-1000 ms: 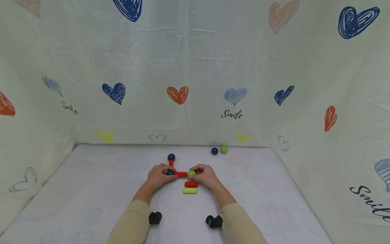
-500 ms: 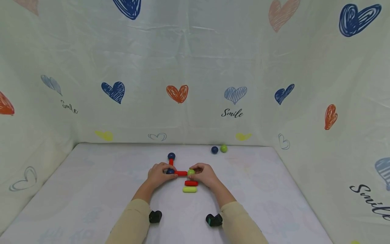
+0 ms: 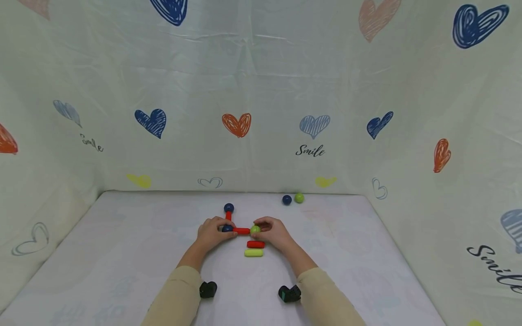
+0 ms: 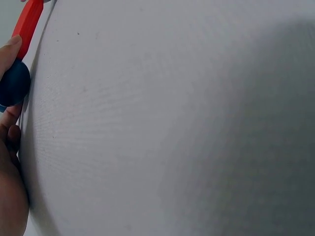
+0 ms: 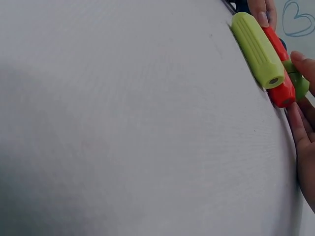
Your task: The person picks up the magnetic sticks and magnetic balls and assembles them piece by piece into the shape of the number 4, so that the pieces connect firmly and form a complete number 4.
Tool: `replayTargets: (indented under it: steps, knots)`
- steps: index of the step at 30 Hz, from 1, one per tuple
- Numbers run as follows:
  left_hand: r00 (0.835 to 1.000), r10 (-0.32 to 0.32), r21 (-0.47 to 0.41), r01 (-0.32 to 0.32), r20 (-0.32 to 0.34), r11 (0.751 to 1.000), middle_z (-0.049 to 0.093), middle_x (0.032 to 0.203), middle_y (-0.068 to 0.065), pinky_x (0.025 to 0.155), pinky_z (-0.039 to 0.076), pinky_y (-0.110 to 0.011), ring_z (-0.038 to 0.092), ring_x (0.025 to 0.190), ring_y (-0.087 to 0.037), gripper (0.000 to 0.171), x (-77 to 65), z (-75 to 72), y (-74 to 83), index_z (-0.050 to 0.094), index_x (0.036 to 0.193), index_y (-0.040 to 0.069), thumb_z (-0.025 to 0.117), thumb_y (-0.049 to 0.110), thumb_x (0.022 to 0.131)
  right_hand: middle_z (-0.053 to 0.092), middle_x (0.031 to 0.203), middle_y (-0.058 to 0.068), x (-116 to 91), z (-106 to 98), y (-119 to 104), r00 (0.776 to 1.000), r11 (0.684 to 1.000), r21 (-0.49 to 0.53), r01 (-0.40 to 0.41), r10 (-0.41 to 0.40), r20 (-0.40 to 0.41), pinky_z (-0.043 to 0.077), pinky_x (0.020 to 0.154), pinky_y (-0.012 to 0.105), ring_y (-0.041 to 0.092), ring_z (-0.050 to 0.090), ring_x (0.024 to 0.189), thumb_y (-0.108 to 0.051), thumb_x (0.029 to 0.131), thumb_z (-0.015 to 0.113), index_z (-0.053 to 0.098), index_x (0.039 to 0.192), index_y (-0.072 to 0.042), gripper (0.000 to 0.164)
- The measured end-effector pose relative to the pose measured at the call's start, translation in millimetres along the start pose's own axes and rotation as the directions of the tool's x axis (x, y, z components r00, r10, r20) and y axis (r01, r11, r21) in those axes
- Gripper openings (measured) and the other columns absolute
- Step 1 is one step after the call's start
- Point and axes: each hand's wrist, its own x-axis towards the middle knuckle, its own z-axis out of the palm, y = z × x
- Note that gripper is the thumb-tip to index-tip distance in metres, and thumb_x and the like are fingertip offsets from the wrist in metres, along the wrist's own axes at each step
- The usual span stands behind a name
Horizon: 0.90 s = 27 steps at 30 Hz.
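Observation:
My left hand (image 3: pixel 210 233) grips a dark blue ball (image 3: pixel 227 228), its thumb against a red rod (image 3: pixel 242 231) that runs to the right. Another red rod (image 3: pixel 229 216) stretches away from that ball to a second blue ball (image 3: pixel 229 208). A green ball (image 3: pixel 255 229) touches the first rod's right end, pinched between the thumb and fingers of my right hand (image 3: pixel 273 232). In the left wrist view the blue ball (image 4: pixel 15 84) sits at the left edge. The right wrist view shows the green ball (image 5: pixel 298 83) partly hidden behind rods.
Just in front of the joined pieces lie a loose red rod (image 3: pixel 255 244) and a yellow-green rod (image 3: pixel 253 253), side by side. Farther back on the white table (image 3: pixel 346 253) are a blue ball (image 3: pixel 287 199) and a green ball (image 3: pixel 299 198). A heart-print cloth (image 3: pixel 269 90) hangs behind.
The right hand has brought the green ball slightly left, closing a thin gap to the red rod's end. The left hand keeps its hold on the blue ball.

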Motion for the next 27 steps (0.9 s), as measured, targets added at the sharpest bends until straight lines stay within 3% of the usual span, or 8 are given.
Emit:
replayTargets:
  steps: [5, 11, 27]
  knots:
    - [1.000, 0.006, -0.001, -0.006, -0.001, 1.000, 0.059, 0.119, -0.007, 0.090, 0.039, -0.049, 0.045, 0.108, -0.029, 0.024, 0.6, 2.4, -0.7, 0.073, 0.100, 0.025, 0.078, 0.039, 0.081, 0.065, 0.101, 0.001, -4, -5, 0, 1.000, 1.000, -0.014, 0.010, -0.010, -0.026, 0.054, 0.082, 0.030, 0.016, 0.062, 0.090, -0.020, 0.077, 0.085, 0.070, 0.113, -0.007, 0.041]
    - [1.000, -0.001, 0.003, 0.001, -0.007, 1.000, 0.059, 0.119, -0.007, 0.088, 0.040, -0.047, 0.045, 0.107, -0.028, 0.025, 1.7, 3.8, -3.0, 0.073, 0.100, 0.025, 0.078, 0.040, 0.080, 0.062, 0.100, 0.003, -11, -11, -2, 0.998, 0.998, -0.045, 0.033, -0.035, -0.045, 0.052, 0.082, 0.031, 0.019, 0.060, 0.090, -0.011, 0.077, 0.083, 0.070, 0.111, -0.007, 0.037]
    - [1.000, 0.012, -0.011, -0.012, -0.012, 1.000, 0.060, 0.116, -0.005, 0.086, 0.040, -0.046, 0.045, 0.105, -0.027, 0.026, 0.7, 3.1, -3.3, 0.073, 0.101, 0.024, 0.079, 0.039, 0.080, 0.060, 0.100, 0.004, -35, -10, -7, 1.000, 0.996, -0.091, 0.025, -0.024, 0.015, 0.050, 0.083, 0.033, 0.019, 0.057, 0.091, -0.012, 0.077, 0.083, 0.064, 0.107, -0.006, 0.036]
